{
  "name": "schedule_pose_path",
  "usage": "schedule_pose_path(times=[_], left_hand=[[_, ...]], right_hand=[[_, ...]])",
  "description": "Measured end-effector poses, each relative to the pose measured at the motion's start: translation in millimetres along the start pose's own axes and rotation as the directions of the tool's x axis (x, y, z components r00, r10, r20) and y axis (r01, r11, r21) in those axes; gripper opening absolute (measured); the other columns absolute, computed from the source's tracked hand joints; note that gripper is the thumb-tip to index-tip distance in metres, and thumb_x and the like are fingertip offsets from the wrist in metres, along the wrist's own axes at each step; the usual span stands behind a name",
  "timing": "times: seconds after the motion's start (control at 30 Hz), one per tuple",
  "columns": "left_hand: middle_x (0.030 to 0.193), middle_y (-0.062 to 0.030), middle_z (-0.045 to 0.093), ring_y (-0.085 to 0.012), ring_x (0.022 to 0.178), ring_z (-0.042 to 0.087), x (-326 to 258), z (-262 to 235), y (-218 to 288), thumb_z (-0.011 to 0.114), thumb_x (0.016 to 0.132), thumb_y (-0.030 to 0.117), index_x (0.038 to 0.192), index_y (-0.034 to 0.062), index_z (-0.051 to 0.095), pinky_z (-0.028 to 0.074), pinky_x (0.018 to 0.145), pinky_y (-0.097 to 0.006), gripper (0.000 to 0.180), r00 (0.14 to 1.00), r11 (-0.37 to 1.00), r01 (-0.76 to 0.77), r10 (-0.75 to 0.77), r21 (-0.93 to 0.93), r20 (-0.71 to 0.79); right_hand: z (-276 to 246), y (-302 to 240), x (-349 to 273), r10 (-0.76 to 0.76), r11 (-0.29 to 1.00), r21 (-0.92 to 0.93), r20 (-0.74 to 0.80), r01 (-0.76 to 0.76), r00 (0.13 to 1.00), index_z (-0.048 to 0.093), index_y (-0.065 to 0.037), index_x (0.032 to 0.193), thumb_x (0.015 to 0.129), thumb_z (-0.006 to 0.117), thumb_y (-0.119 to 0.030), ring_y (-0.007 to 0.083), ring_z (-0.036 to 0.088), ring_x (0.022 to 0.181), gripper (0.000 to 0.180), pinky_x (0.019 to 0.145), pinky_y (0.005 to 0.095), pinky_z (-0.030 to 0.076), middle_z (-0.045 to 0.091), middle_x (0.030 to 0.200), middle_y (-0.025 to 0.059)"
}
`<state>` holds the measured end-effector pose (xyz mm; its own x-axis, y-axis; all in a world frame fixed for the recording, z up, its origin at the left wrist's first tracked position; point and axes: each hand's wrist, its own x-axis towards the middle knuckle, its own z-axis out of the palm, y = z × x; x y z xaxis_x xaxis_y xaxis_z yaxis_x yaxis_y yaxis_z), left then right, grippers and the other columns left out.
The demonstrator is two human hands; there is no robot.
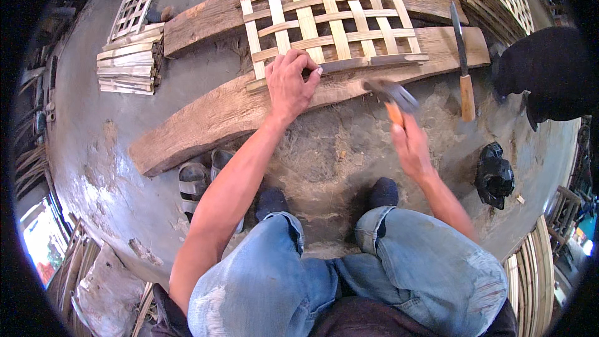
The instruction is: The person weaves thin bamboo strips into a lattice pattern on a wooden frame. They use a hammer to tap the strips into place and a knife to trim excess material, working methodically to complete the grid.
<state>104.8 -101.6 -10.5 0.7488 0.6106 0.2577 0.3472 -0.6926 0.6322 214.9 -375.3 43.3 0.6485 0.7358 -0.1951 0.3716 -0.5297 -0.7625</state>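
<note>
Wooden slats form an open lattice (333, 22) that rests across two rough beams (206, 122) on the floor (93, 156), just ahead of the worker's left hand (290, 84). That hand's grip meets the lattice at its near edge, left of the middle; most of the weave spreads beyond it and to the right. Thumb and forefinger curl toward each other there, though whether they pinch anything cannot be told. On the right, the other hand (412, 150) has its grip closed around the orange handle of a hammer (394, 103), its head blurred, near the lattice's edge. To the right, a knife (462, 62) with a wooden handle lies partly across the nearer beam. A black bag (494, 175) sits on the floor to the right; stacked strips (128, 68) lie to the left.
</note>
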Motion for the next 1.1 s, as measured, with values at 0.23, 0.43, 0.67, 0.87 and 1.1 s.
schedule_pose_path(times=[0.23, 0.43, 0.67, 0.87, 1.1], left_hand=[[0.099, 0.0011, 0.063, -0.0227, 0.097, 0.058, -1, 2, -4, 0.078, 0.074, 0.016, 0.084, 0.0143, 0.067, 0.037, 0.091, -0.039, 0.015, 1.000, 0.999, 0.007, -0.007, -0.038, -0.021], [0.099, 0.0012, 0.063, -0.0227, 0.097, 0.059, -2, 2, -3, 0.080, 0.070, 0.014, 0.085, 0.0140, 0.066, 0.038, 0.090, -0.039, 0.020, 1.000, 1.000, -0.002, 0.001, -0.017, -0.031], [0.100, 0.0010, 0.063, -0.0229, 0.098, 0.059, -2, 1, -2, 0.080, 0.071, 0.014, 0.084, 0.0134, 0.066, 0.037, 0.091, -0.039, 0.019, 1.000, 1.000, 0.011, -0.012, -0.025, -0.026], [0.099, 0.0006, 0.063, -0.0229, 0.097, 0.059, -2, 0, -1, 0.080, 0.072, 0.016, 0.084, 0.0129, 0.066, 0.037, 0.091, -0.039, 0.018, 1.000, 1.000, 0.017, -0.017, -0.024, -0.021], [0.099, 0.0004, 0.064, -0.0230, 0.098, 0.059, -4, -3, -6, 0.078, 0.076, 0.018, 0.083, 0.0128, 0.068, 0.037, 0.092, -0.040, 0.014, 0.999, 0.998, 0.021, -0.023, -0.061, -0.023]], right_hand=[[30, -46, 73, -0.161, 0.987, 0.025, 0.166, 0.159, 0.973, 0.047, 0.000, 0.107, 0.105, 0.048, -0.026, 0.0477, 0.058, 0.073, 0.026, 0.063, 0.0518, 0.042, 0.055, 0.074, 0.0251], [45, -37, 69, -0.212, 0.977, 0.026, 0.113, 0.210, 0.971, 0.046, -0.002, 0.105, 0.106, 0.047, -0.025, 0.0483, 0.058, 0.074, 0.024, 0.062, 0.0529, 0.042, 0.056, 0.075, 0.0246], [43, -41, 64, -0.197, 0.980, 0.018, 0.085, 0.196, 0.977, 0.046, -0.002, 0.105, 0.106, 0.048, -0.026, 0.0475, 0.060, 0.076, 0.024, 0.064, 0.0535, 0.042, 0.058, 0.076, 0.0236], [47, -41, 63, -0.225, 0.974, 0.025, 0.042, 0.224, 0.973, 0.046, -0.002, 0.105, 0.105, 0.048, -0.026, 0.0477, 0.060, 0.074, 0.024, 0.063, 0.0527, 0.043, 0.057, 0.075, 0.0238], [30, -50, 54, -0.170, 0.984, 0.052, -0.019, 0.171, 0.985, 0.051, -0.002, 0.106, 0.106, 0.046, -0.035, 0.0402, 0.057, 0.064, 0.034, 0.060, 0.0460, 0.044, 0.052, 0.070, 0.0191]])
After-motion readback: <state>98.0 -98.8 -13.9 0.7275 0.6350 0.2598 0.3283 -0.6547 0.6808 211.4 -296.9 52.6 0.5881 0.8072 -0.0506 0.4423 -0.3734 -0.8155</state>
